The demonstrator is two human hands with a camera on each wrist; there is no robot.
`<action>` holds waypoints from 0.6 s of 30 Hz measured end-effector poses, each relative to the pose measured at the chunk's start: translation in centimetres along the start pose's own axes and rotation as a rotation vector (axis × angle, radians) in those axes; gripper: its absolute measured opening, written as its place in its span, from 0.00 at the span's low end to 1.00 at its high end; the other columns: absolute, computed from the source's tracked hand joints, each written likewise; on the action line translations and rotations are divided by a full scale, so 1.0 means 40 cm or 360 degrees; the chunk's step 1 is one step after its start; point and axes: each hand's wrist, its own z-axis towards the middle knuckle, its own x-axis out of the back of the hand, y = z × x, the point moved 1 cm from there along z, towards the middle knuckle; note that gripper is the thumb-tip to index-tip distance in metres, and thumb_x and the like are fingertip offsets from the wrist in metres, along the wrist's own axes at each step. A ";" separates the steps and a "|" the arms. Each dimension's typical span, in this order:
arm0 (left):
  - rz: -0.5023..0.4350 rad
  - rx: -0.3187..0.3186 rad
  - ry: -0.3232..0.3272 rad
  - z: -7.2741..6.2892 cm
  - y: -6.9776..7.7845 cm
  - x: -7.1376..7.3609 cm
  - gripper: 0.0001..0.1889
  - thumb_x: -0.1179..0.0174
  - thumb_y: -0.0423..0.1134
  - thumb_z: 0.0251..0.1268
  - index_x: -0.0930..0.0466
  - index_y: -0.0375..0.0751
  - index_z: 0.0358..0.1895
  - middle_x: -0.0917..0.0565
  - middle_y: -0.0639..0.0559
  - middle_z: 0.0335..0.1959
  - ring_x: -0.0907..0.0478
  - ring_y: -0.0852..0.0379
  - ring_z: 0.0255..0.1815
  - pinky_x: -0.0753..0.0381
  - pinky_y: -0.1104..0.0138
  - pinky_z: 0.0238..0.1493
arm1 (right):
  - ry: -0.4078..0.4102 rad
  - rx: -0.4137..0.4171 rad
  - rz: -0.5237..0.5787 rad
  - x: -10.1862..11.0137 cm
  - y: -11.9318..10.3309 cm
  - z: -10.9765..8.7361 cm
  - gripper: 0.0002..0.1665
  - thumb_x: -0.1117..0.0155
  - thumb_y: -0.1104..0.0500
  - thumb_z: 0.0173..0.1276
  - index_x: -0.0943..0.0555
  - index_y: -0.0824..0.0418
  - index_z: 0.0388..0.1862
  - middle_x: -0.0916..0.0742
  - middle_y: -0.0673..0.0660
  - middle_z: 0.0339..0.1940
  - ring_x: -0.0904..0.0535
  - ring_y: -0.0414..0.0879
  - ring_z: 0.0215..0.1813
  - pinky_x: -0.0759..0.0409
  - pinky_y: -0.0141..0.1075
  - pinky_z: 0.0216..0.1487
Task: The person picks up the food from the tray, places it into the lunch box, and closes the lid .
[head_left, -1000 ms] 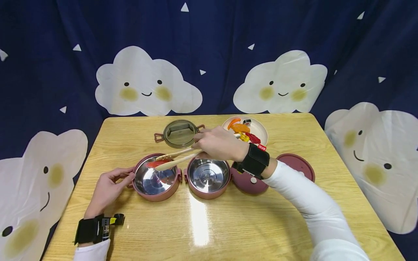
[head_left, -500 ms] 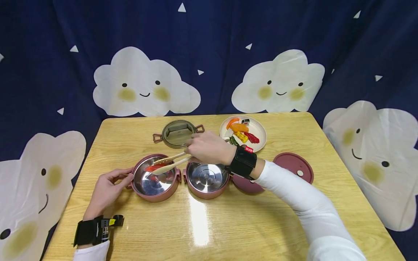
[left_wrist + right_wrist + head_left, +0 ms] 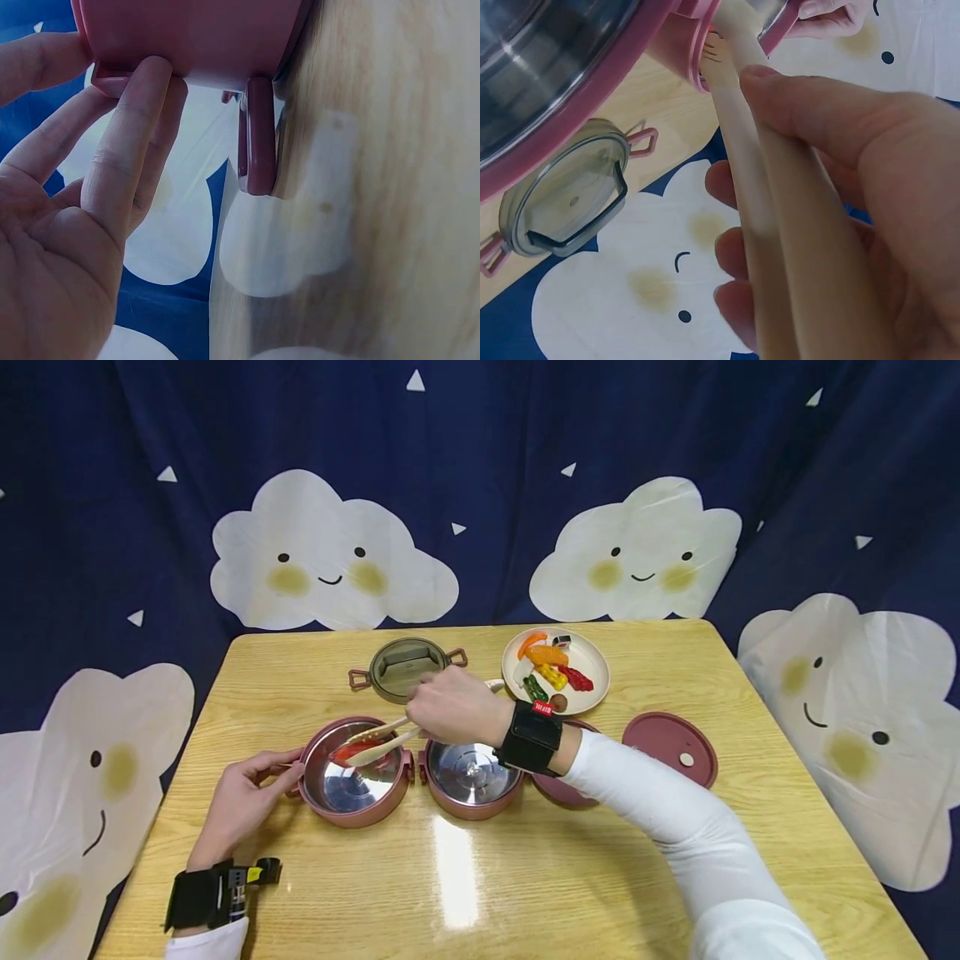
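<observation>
My right hand (image 3: 459, 703) grips a pair of beige tongs (image 3: 390, 745), thumb on one arm and fingers along the other in the right wrist view. Between the tong tips is a red food piece (image 3: 347, 752), down inside the left pink pot (image 3: 352, 817) with its shiny metal interior. At that pot's left edge, my left hand (image 3: 243, 797) pinches the rim between thumb and fingers. The left wrist view shows those fingers (image 3: 135, 120) against the pink wall, beside a side handle (image 3: 259, 142). A second pink pot (image 3: 471, 810) stands right of the first, under my right forearm.
Behind the pots lies a smoky clear lid (image 3: 405, 672) with two handles. A cream plate (image 3: 596, 693) at the back holds several toy food pieces. Two dark pink lids sit on the right, one (image 3: 663, 739) in full view, the other (image 3: 564, 793) partly under my right arm.
My right hand has moved left and slightly down, taking the tongs and red piece deeper into the left pot. More of the plate shows. My left hand stays at the rim.
</observation>
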 end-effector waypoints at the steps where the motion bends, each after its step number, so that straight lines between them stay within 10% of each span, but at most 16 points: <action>1: -0.0001 -0.0003 0.0000 0.000 0.000 0.000 0.15 0.31 0.40 0.73 0.10 0.40 0.57 0.07 0.49 0.48 0.18 0.78 0.41 0.24 0.84 0.50 | -0.0006 -0.0005 -0.0006 0.000 -0.002 0.003 0.05 0.27 0.49 0.69 0.11 0.46 0.33 0.08 0.44 0.40 0.13 0.45 0.42 0.15 0.39 0.33; 10: 0.0012 -0.0003 -0.0014 -0.002 -0.006 -0.001 0.15 0.33 0.42 0.75 0.11 0.40 0.58 0.09 0.67 0.45 0.18 0.78 0.42 0.25 0.85 0.51 | 0.0044 -0.0012 -0.0090 0.013 -0.024 0.017 0.05 0.29 0.50 0.70 0.10 0.45 0.34 0.09 0.45 0.36 0.13 0.42 0.37 0.16 0.35 0.30; 18: 0.0000 0.0002 -0.0010 0.000 -0.002 0.001 0.15 0.32 0.41 0.74 0.11 0.39 0.58 0.07 0.52 0.47 0.18 0.77 0.42 0.25 0.85 0.50 | 0.0086 -0.0033 -0.0129 0.017 -0.035 0.018 0.11 0.33 0.57 0.73 0.10 0.44 0.31 0.09 0.44 0.34 0.14 0.41 0.35 0.17 0.33 0.28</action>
